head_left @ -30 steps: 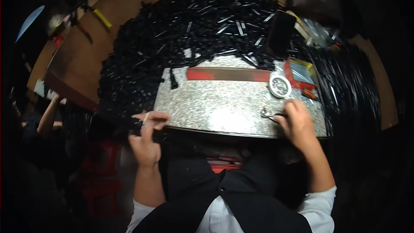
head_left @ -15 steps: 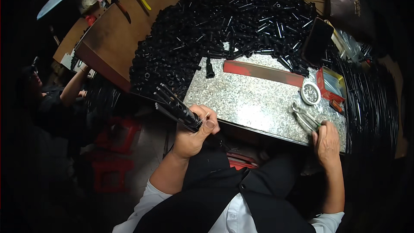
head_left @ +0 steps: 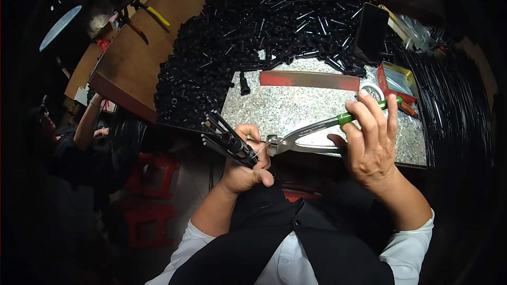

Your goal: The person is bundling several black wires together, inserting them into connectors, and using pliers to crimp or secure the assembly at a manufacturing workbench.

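Note:
My left hand (head_left: 244, 173) is closed around a bundle of thin black rods set in a black fitting (head_left: 228, 141), its rod ends pointing up and left. A fine wire (head_left: 261, 151) sticks out beside the fingers. In my right hand (head_left: 373, 148) is a pair of end-cutting pincers (head_left: 306, 133) with green grips, the fingers spread over the upper handle and the thumb by the lower one. The pincers' jaws are right at the wire; whether they bite on it is too small to tell.
Black tubular parts (head_left: 211, 47) form a big heap behind the speckled tabletop (head_left: 296, 108). A red bar (head_left: 309, 80), a white bowl (head_left: 373, 91), a red tin (head_left: 388, 68) and a phone (head_left: 371, 30) lie around its edge. Long black rods (head_left: 449, 105) stand right. Another person's arm (head_left: 87, 121) shows left.
My right hand has lifted the pincers off the tabletop and brought them left to the bundle. My left hand has turned slightly, still holding the bundle. The view has shifted a little.

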Available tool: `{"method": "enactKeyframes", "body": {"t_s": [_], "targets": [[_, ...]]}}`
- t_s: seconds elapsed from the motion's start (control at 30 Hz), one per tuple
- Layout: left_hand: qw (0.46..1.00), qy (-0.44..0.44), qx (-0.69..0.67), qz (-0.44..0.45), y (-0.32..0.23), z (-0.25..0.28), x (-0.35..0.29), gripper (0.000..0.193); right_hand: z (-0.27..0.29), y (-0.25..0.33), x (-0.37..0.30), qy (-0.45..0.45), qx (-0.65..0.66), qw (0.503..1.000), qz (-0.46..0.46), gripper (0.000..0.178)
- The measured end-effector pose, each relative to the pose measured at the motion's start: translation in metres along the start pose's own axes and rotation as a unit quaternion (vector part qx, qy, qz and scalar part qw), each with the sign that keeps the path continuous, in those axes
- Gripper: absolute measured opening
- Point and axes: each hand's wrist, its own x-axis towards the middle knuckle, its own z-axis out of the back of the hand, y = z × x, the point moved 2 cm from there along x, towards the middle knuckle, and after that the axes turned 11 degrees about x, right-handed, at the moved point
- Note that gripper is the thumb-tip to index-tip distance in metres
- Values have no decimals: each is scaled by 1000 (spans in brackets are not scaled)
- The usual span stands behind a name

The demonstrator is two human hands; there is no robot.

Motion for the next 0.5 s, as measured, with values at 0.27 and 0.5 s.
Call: {"method": "enactKeyframes", "body": {"t_s": [0.27,0.5], "targets": [[995,-90,33,-6,9,-1,-1,75,-6,16,4,55,-5,998,30,19],[985,-126,117,-30,6,1,2,68,0,18,-4,201,105,974,2,15]]}}
